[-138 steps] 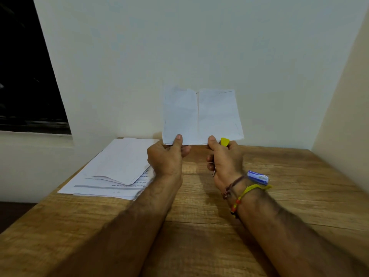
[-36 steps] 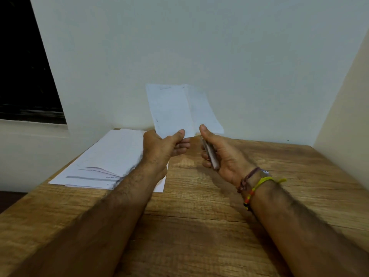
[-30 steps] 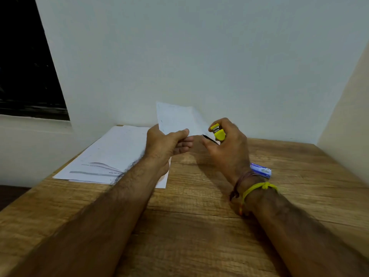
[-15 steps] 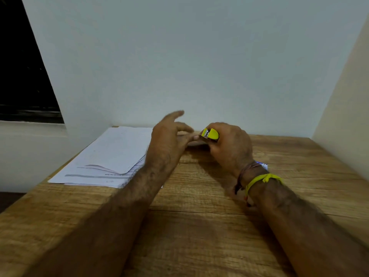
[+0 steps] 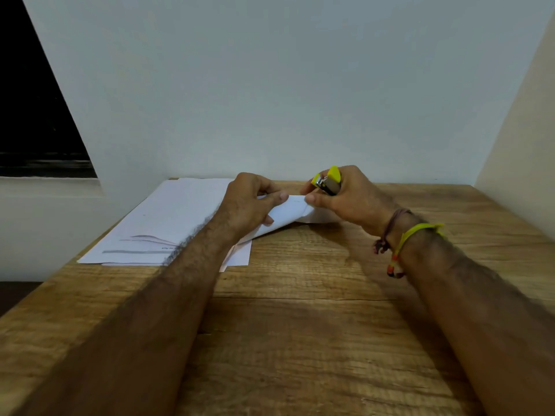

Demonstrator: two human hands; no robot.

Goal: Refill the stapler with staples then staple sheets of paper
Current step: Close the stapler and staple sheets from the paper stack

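Observation:
A small yellow and silver stapler [image 5: 328, 183] sits in my right hand [image 5: 345, 198], which grips it with curled fingers while its thumb presses down on a folded white sheet [image 5: 289, 213]. My left hand [image 5: 250, 202] pinches the same sheet at its left side, thumb on top. The sheet lies low over the wooden table [image 5: 300, 325], bent between the two hands. The stapler's jaws point left, above the paper's top edge.
A stack of white printed sheets [image 5: 168, 226] lies at the table's back left, under my left forearm. A white wall stands close behind the table and another wall closes the right side. A dark window opening is at the far left.
The sheets I held upright have come down onto the table. My right hand turned the stapler up and now thumbs the paper; my left hand went from spread fingers to a pinch.

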